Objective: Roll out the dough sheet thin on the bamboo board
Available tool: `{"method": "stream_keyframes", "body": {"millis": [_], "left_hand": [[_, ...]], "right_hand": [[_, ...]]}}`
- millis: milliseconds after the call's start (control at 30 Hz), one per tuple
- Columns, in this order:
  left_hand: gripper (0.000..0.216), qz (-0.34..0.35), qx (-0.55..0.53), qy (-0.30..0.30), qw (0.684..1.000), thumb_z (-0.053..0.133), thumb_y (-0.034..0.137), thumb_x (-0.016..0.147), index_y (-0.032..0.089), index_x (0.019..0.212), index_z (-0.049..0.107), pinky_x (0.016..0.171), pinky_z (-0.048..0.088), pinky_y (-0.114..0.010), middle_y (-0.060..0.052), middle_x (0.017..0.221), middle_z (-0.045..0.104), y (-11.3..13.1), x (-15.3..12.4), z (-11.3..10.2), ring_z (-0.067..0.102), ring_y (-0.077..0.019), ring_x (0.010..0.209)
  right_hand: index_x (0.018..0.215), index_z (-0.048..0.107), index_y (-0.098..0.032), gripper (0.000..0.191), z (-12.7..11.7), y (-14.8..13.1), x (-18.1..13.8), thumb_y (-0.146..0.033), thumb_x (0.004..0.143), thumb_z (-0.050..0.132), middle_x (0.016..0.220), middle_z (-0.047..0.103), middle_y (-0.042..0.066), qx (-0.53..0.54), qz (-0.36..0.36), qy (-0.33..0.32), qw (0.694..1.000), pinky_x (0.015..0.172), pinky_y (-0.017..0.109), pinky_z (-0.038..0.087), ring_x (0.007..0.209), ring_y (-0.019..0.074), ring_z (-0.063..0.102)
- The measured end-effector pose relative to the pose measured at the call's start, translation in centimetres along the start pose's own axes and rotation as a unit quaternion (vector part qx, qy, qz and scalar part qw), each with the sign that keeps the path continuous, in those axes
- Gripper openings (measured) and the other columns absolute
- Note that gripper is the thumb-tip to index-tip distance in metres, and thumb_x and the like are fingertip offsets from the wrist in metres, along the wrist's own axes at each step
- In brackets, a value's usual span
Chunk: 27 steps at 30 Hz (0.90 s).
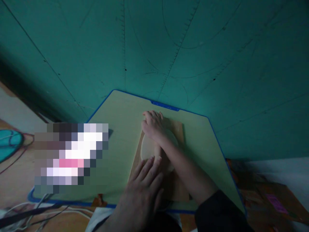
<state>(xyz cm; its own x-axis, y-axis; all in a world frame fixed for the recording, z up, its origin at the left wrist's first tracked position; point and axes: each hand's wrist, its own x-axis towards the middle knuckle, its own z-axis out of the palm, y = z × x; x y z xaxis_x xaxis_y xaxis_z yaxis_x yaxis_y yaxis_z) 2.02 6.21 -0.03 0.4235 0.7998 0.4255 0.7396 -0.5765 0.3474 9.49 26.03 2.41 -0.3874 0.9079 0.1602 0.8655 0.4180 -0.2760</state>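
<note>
A pale, flattened round of dough (147, 149) lies on a wooden board (179, 127). Across the dough, pointing away from me, runs a light wooden rolling pin (157, 150), of which only a short middle stretch shows. At its far end my right hand (153, 125) is bent over it, fingers curled downward. My left hand (146, 185) rests at the near end, palm down, with its fingers stretched out and a little apart; the fingertips touch the dough and pin. My right forearm covers part of the dough's right side, and both ends of the pin are hidden beneath the hands.
The board sits on a pale table (116, 122) with a blue rim, close to a green wall (145, 48) marked with lines. A blurred-out object (77, 151) is at the table's left. Cables (43, 209) hang lower left; cardboard boxes (277, 199) stand lower right.
</note>
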Motion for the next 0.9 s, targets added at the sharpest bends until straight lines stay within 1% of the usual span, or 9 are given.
{"method": "stream_keyframes", "body": {"millis": [100,167,267,400,500,600,733,800,900], "left_hand": [[0.038,0.005,0.025,-0.002,1.000,0.051,0.018,0.094,0.017,0.130,0.062,0.115,0.044,-0.050,-0.013,0.152,0.053,-0.3,-0.7,-0.4,0.045,-0.0302,0.144],[0.043,0.001,0.039,-0.008,0.999,0.054,0.022,0.094,0.016,0.136,0.058,0.113,0.046,-0.052,-0.015,0.154,0.051,-0.1,-0.6,-0.1,0.046,-0.0329,0.143],[0.046,0.011,0.037,-0.032,0.999,0.056,0.025,0.096,0.017,0.140,0.057,0.113,0.046,-0.051,-0.013,0.157,0.046,1.2,0.7,0.9,0.042,-0.0357,0.146],[0.037,0.069,0.015,-0.070,0.995,0.054,0.035,0.101,0.019,0.133,0.066,0.120,0.038,-0.049,-0.009,0.148,0.058,3.7,3.3,2.5,0.041,-0.0348,0.146],[0.039,0.093,0.012,-0.078,0.993,0.048,0.036,0.104,0.015,0.131,0.068,0.122,0.034,-0.052,-0.011,0.145,0.061,4.4,4.0,3.0,0.042,-0.0340,0.145],[0.041,0.074,0.001,-0.088,0.993,0.053,0.033,0.101,0.017,0.138,0.062,0.122,0.033,-0.052,-0.009,0.153,0.053,3.4,3.0,2.6,0.034,-0.0345,0.150],[0.045,0.028,-0.010,-0.086,0.996,0.055,0.012,0.092,0.024,0.135,0.063,0.122,0.035,-0.050,-0.003,0.156,0.049,1.0,0.5,0.6,0.027,-0.0325,0.153],[0.045,0.009,-0.016,-0.072,0.997,0.053,0.008,0.091,0.025,0.131,0.065,0.119,0.040,-0.051,-0.003,0.156,0.050,0.2,-0.5,-0.3,0.035,-0.0317,0.150],[0.037,-0.002,-0.013,-0.037,0.999,0.050,0.010,0.092,0.021,0.123,0.067,0.114,0.046,-0.054,-0.010,0.152,0.053,-0.4,-1.5,-0.9,0.051,-0.0311,0.139]], "right_hand": [[0.120,0.063,-0.020,0.033,0.2,-0.8,0.6,-0.017,0.093,0.045,0.123,0.068,0.011,0.013,-0.019,-0.008,1.000,0.114,0.049,0.030,0.122,0.0266,0.056],[0.120,0.064,-0.020,0.033,0.2,-0.3,0.6,-0.016,0.093,0.045,0.122,0.069,0.011,0.019,-0.027,-0.009,0.999,0.112,0.047,0.033,0.120,0.0263,0.056],[0.119,0.065,-0.019,0.034,-0.1,2.2,-0.3,-0.014,0.091,0.046,0.124,0.068,0.011,0.014,-0.022,-0.007,1.000,0.113,0.046,0.033,0.123,0.0263,0.055],[0.123,0.064,-0.017,0.039,-0.8,6.9,-2.3,-0.011,0.088,0.049,0.134,0.062,0.012,0.016,0.010,-0.020,1.000,0.114,0.041,0.035,0.131,0.0243,0.050],[0.129,0.062,-0.019,0.042,-1.1,8.5,-3.2,-0.013,0.090,0.046,0.140,0.057,0.012,0.019,0.038,-0.028,0.999,0.113,0.040,0.037,0.132,0.0240,0.050],[0.130,0.061,-0.019,0.042,-0.7,7.1,-2.7,-0.016,0.091,0.045,0.142,0.056,0.012,0.007,0.025,-0.017,1.000,0.116,0.046,0.032,0.137,0.0270,0.044],[0.123,0.063,-0.020,0.036,0.0,2.9,-0.9,-0.018,0.093,0.044,0.132,0.063,0.012,0.003,0.008,0.011,1.000,0.117,0.052,0.027,0.134,0.0289,0.046],[0.120,0.064,-0.018,0.033,0.2,1.0,-0.2,-0.019,0.094,0.044,0.128,0.065,0.012,0.003,0.011,0.014,1.000,0.117,0.052,0.027,0.129,0.0287,0.050],[0.117,0.064,-0.016,0.030,0.3,-0.7,0.3,-0.022,0.095,0.044,0.125,0.066,0.014,-0.004,0.022,0.013,1.000,0.118,0.054,0.023,0.126,0.0295,0.051]]}}
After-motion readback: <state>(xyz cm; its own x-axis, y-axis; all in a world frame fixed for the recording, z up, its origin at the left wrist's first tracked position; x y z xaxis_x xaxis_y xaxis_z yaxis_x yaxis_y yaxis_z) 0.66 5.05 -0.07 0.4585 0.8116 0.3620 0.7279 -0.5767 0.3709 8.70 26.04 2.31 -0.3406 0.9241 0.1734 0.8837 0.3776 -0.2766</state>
